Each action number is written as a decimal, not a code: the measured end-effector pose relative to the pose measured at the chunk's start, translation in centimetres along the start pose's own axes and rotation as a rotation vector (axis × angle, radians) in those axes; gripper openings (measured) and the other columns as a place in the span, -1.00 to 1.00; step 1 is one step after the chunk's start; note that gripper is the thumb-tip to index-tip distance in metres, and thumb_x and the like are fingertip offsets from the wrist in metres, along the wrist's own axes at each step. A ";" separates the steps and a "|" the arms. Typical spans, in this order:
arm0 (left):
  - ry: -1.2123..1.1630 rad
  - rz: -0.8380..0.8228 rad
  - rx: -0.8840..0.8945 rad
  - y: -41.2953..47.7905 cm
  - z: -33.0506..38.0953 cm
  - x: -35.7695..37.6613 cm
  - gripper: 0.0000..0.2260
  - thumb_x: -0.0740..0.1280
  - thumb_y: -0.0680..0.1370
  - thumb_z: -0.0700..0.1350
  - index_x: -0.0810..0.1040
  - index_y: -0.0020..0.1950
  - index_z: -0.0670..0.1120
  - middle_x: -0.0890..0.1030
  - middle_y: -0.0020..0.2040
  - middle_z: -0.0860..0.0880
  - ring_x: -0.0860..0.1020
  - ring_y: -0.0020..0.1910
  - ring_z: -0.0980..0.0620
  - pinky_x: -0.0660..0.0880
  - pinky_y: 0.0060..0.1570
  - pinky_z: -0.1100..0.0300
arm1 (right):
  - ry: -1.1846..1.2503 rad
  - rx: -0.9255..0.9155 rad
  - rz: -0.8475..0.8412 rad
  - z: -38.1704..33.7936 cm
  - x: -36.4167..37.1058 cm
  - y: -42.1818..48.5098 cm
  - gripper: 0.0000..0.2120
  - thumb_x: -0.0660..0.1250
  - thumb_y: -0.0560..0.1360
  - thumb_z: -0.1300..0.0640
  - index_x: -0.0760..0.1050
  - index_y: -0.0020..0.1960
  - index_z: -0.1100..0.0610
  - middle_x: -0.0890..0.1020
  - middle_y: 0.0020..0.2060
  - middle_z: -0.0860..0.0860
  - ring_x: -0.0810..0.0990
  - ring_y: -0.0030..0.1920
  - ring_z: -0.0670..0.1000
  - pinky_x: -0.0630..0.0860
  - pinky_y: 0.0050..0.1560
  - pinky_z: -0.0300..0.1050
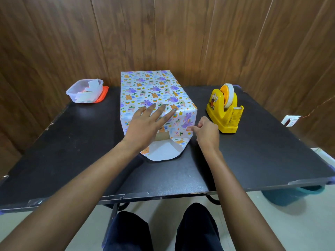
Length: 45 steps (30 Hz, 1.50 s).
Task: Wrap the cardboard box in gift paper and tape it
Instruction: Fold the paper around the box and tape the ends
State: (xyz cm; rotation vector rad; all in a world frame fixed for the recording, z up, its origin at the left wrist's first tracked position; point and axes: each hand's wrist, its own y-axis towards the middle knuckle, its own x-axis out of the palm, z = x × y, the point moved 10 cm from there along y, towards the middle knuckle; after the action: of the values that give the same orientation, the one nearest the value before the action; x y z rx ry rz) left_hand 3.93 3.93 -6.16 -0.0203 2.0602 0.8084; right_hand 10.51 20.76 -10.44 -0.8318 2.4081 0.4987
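The work stands at closing the near end of the cardboard box (162, 136), which sits in the middle of the black table (72, 151), the long way pointing off from the person. The gift paper (145, 87) already covers the top and both long sides. At the near end a strip of bare cardboard shows between the folded side flaps, and the bottom flap (161, 151) lies flat on the table, white side up.

The left grip (145, 127) is open, its fingers straight and pressing the paper down at the top near edge. The right grip (206, 131) is curled at the right side flap (181, 136); whether it pinches the paper I cannot tell.

Next, I judge, the side flap needs creasing tight against the end. Then the bottom flap must be lifted, and tape fetched from the yellow tape dispenser (223, 113) just to the right.
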 end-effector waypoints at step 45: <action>-0.030 -0.030 -0.031 0.0 -0.1 -0.3 -0.16 0.55 0.30 -0.18 0.17 0.46 0.02 0.51 0.30 -0.12 0.54 0.19 -0.24 0.50 0.06 -0.10 | 0.397 0.446 -0.067 7.0 -8.9 6.6 -0.76 0.22 0.57 0.18 0.51 0.20 0.17 0.49 -0.31 0.00 0.40 -0.38 -0.10 0.28 -0.40 -0.25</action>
State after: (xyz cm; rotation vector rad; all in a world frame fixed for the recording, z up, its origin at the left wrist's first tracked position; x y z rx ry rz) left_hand 4.05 3.83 -5.93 -0.0554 2.0148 0.8171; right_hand 14.75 33.17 -9.58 -0.8621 2.6806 -0.2536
